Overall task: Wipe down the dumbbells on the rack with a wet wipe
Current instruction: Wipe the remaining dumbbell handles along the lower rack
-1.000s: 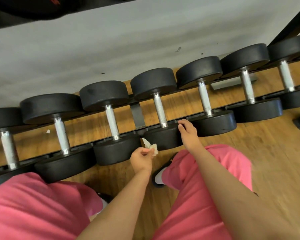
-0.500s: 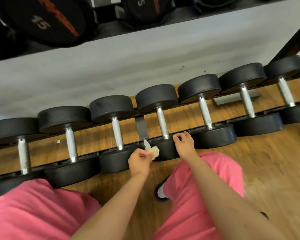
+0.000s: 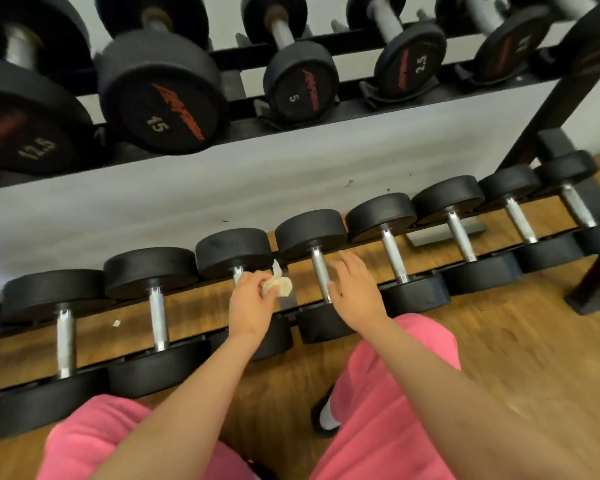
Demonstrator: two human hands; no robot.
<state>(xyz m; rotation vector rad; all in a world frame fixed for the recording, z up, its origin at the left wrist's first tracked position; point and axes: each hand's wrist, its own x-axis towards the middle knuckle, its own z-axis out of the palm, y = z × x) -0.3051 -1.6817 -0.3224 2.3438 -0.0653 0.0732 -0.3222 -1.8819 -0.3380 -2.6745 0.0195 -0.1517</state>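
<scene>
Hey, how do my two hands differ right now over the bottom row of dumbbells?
The left hand pinches a crumpled wet wipe; the right hand holds nothing. The left hand's fingers are curled, while the right hand's are straight and spread. The left hand is in front of one chrome handle, and the right hand is beside the neighbouring handle. Both reach over the lower row of dumbbells.

Gym: racked dumbbells point(image 3: 163, 95)

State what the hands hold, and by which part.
The left hand pinches a crumpled wet wipe by its near end; the rest sticks out. The right hand holds nothing, open beside a dumbbell handle.
</scene>
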